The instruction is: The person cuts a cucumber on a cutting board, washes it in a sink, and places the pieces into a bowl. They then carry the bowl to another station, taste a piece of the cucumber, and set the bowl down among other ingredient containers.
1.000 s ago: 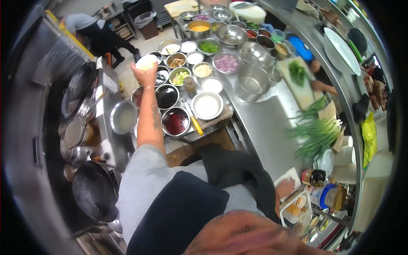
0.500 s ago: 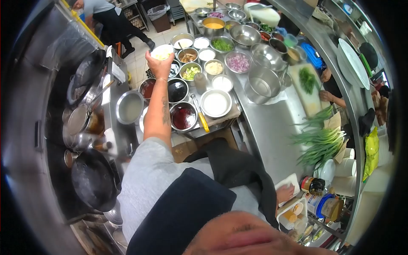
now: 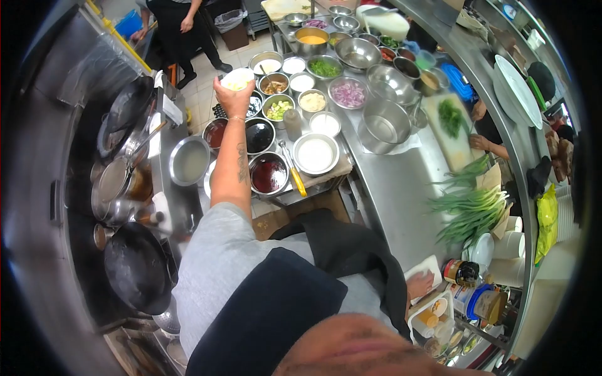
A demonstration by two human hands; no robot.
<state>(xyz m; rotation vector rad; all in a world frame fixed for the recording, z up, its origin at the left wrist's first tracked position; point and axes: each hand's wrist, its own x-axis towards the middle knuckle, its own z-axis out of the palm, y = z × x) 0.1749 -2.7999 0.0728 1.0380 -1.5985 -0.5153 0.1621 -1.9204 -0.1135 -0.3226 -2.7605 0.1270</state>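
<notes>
My left hand [image 3: 233, 94] is stretched out ahead, its fingers closed around the edge of a small white bowl [image 3: 245, 76] with pale yellow pieces in it. The bowl is held up beside metal pots of sauces and ingredients; nearest are a pot of brown chopped food [image 3: 273, 83] and a pot of green pieces [image 3: 278, 108]. Under that forearm are a pot of black sauce [image 3: 259, 135] and a pot of dark red sauce [image 3: 269, 173]. Off to the right, my right hand [image 3: 419, 286] lies flat on a white cloth or board [image 3: 429, 269], partly hidden by my apron.
A yellow-handled ladle [image 3: 296, 176] lies between pots. To the right, a steel counter [image 3: 395, 188] holds scallions [image 3: 470, 213] and a cutting board [image 3: 461, 150], where another person's hand [image 3: 481, 142] works. Woks [image 3: 137, 266] sit on the left. Someone else stands at the back [image 3: 179, 31].
The person at the back has straightened and turned, and a hand now shows there. My left hand still holds the bowl in nearly the same place. The view has shifted slightly.
</notes>
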